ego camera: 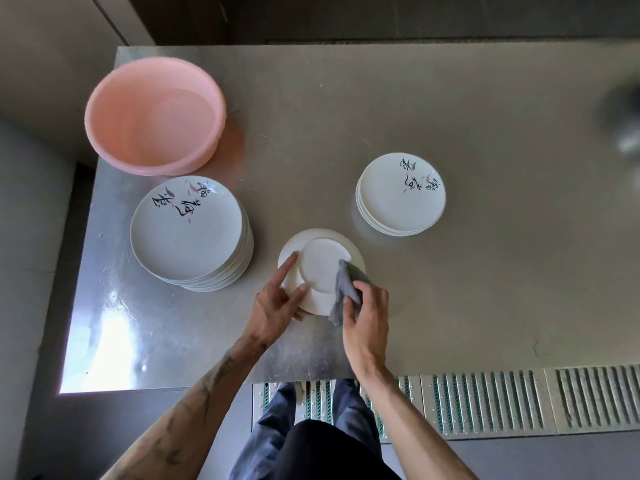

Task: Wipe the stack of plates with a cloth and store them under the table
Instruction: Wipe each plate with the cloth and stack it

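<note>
Stacks, two: left stack (187, 237), right stack (398, 206); one loose plate (320, 259); one cloth (341, 292).

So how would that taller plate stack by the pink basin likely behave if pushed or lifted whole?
The taller stack looks many plates deep, so it is probably heavy. Its lower plates sit slightly offset, so a push could shear it apart. The plates look glazed and the steel table smooth, so they are likely slippery and breakable.

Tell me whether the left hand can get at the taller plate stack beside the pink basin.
Probably yes. The left hand sits near the taller stack, with only bare table between. It must first release the upturned plate it holds.
</note>
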Demonstrator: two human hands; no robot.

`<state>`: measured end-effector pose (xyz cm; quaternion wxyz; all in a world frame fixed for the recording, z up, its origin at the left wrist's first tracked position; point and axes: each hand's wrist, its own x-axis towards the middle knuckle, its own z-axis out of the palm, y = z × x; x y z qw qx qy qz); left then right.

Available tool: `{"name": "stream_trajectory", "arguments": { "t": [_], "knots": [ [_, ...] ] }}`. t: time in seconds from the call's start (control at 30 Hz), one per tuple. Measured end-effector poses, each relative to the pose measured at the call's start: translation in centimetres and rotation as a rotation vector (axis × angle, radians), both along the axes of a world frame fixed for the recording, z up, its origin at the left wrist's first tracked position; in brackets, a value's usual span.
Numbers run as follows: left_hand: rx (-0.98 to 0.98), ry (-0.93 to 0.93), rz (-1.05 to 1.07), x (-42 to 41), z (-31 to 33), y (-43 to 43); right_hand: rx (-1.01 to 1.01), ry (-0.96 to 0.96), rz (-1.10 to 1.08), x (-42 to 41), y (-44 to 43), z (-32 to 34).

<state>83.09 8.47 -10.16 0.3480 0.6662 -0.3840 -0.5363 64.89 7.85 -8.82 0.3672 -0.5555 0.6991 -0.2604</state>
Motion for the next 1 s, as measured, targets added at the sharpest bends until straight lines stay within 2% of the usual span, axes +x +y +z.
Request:
{"name": "stream_trajectory", "arguments": {
  "t": [0.13,0.33,0.5,0.67,0.8,0.9,1.0],
  "knots": [
    [-0.027,0.022,-0.065,0.1,-0.1,0.6,-0.021,-0.017,0.063,0.6,1.9,-0.2],
    [-0.092,-0.055,0.027,0.4,0.2,-0.2,0.01,-0.017,0.014,0.1,-0.3,-0.4],
    [-0.067,-0.126,-0.031,0.3,-0.1,0.5,-0.002,-0.031,0.055,1.4,2.5,-0.2],
    [-0.094,-0.076,0.035,0.5,0.1,0.5,0.03,-0.014,0.0,-0.4,-1.1,-0.1],
    [-0.087,-0.06,0.098,-0.4,0.4,0.2,0.031,-0.034,0.04,1.2,1.8,0.2],
    [-0.068,-0.01,0.077,-0.7,0.6,0.5,0.031,-0.049,0.051,1.2,2.5,-0.1],
    [-0.058,0.0,0.063,-0.5,0.7,0.2,0.046,-0.03,-0.029,0.0,-0.2,-0.2]
  ]
}}
